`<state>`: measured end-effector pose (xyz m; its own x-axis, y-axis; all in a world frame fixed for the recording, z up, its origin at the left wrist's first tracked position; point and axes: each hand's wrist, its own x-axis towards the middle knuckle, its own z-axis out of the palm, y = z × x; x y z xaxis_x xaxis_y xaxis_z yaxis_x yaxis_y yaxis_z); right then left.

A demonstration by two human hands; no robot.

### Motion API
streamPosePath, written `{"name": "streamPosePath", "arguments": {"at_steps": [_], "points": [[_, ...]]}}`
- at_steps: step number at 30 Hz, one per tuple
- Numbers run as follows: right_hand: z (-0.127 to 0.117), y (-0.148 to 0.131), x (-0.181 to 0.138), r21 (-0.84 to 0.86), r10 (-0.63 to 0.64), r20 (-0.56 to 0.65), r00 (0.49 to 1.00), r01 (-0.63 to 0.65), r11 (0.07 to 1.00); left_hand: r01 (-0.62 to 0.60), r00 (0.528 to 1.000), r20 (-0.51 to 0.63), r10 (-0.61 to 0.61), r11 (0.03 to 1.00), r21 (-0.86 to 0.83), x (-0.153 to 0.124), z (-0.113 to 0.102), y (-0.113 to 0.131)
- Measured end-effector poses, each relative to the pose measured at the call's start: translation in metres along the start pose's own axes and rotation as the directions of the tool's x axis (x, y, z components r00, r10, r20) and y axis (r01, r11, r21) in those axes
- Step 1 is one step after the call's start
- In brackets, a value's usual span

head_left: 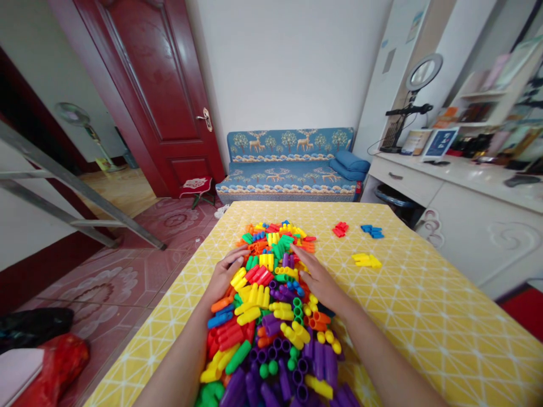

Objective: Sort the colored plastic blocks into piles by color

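A big heap of plastic tube blocks in red, yellow, green, blue, purple and orange lies on the yellow patterned tablecloth. My left hand rests flat against the heap's left side, fingers stretched out toward the blocks. My right hand lies on the heap's right side, fingers extended and partly buried among the pieces. Neither hand grips a block. Three small sorted groups sit apart at the right: red blocks, blue blocks and yellow blocks.
A blue sofa stands behind the table, next to a dark red door. A white cabinet with a ring light runs along the right. A red bag lies on the tiled floor at left.
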<state>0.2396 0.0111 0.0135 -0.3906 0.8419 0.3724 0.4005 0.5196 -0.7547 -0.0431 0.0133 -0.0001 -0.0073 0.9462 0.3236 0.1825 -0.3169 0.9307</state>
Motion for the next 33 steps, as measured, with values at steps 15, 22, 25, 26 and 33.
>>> {"name": "streamPosePath", "arguments": {"at_steps": [15,22,25,26,33], "points": [[-0.034,-0.030,-0.003,-0.074,0.243,0.270,0.931,-0.232,0.970,0.011,1.000,-0.012,-0.011,1.000,-0.001,0.000,0.000,0.000],[-0.028,-0.039,-0.004,-0.024,0.242,0.285,0.927,-0.246,0.969,0.010,1.000,-0.010,-0.010,1.000,0.019,0.000,0.001,0.005],[-0.024,-0.035,-0.001,-0.036,0.224,0.177,0.958,-0.221,0.975,0.013,1.000,-0.009,-0.013,1.000,0.021,0.000,0.000,0.002],[-0.023,-0.032,0.000,-0.031,0.225,0.128,0.966,-0.223,0.974,0.013,1.000,-0.006,-0.013,1.000,0.021,0.000,0.000,0.001],[-0.025,-0.027,0.006,0.230,0.296,-0.124,0.947,-0.263,0.937,0.015,1.000,0.004,-0.015,0.999,0.029,0.000,0.000,-0.001]]}}
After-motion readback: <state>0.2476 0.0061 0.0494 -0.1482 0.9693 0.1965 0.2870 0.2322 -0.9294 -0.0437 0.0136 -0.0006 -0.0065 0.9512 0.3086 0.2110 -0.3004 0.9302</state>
